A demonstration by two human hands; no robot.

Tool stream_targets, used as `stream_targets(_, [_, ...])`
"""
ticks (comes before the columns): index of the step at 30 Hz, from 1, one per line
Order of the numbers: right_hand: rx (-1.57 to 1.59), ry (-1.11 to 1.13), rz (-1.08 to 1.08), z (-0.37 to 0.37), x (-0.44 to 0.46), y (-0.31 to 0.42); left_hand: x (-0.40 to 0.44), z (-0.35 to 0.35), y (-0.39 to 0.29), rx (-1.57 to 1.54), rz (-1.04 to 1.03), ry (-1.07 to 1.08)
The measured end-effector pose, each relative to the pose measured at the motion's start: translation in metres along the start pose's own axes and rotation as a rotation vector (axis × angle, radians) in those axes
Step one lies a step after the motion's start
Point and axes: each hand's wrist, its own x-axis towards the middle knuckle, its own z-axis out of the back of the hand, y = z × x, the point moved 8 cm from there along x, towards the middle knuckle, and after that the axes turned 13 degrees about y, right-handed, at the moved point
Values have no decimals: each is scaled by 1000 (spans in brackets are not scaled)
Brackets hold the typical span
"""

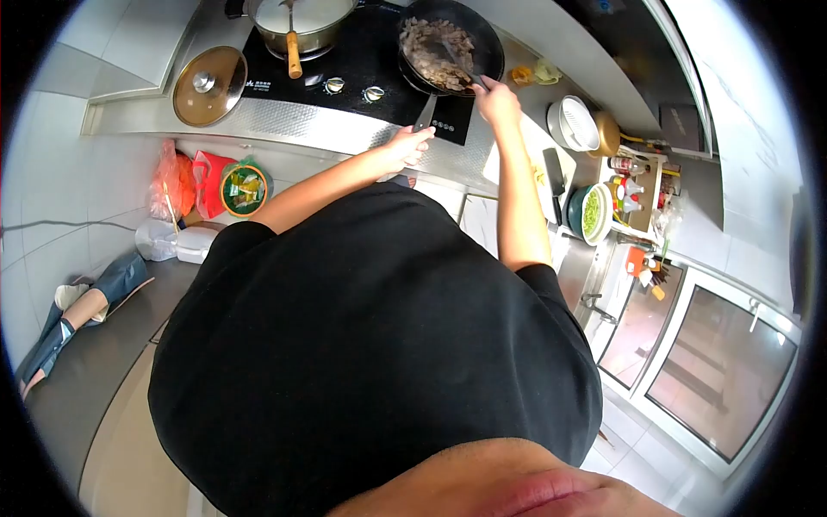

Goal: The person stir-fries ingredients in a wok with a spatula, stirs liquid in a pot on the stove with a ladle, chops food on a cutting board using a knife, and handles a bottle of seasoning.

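Observation:
A dark frying pan [493,53] stands on the right burner of the black gas stove [345,65]. Pieces of browned, sliced meat [435,52] lie inside it. My left hand [407,148] is closed around the pan's handle [425,114], which points toward me. My right hand [500,102] grips a dark spatula [458,62], whose blade end reaches into the meat. On the left burner is a steel pot [314,39] of whitish liquid, with a wooden-handled ladle [294,53] resting in it.
A glass lid [209,86] lies left of the stove. To the right are a white colander [573,123], a cutting board [564,164] with a cleaver [553,172], and a bowl of chopped greens [591,215]. Bottles [629,185] crowd a rack beyond. Bags [172,181] hang low at left.

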Motion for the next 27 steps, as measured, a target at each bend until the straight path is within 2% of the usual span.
stream_targets(5, [-184,11,-4,67,-45,-25,-5,-4,-3,11,-5,-4])
stream_targets(7, [-230,83,-12,87,-58,-23,-4,-5,-4,18,-1,-1])
stream_targets(11, [-269,115,-61,74,-48,-19,-3,-3,-2,30,21,-21])
stream_targets(13, [-203,59,-109,49,-21,-28,0,1,-1,17,21,-31])
stream_targets(16, [-14,-45,-65,18,8,-22,0,2,-2,53,26,-2])
stream_targets(18, [61,-126,1,-2,17,-15,-3,4,-4,128,88,-62])
stream_targets(19, [63,-118,3,-7,17,-17,-5,8,-10,254,75,-34])
stream_targets(21, [70,-75,87,-13,12,-13,-15,33,-14,227,36,-136])
stream_targets(23, [47,-13,38,8,-7,-17,-21,93,-29,354,-61,-223])
stream_targets(24, [15,-5,42,21,-17,-18,-24,134,-42,469,-134,-419])
stream_targets(26, [-41,-6,59,38,-33,-26,-41,200,-76,727,-523,-674])
stream_targets(27, [-66,-15,72,45,-37,-33,-67,197,-105,1049,-635,-970])
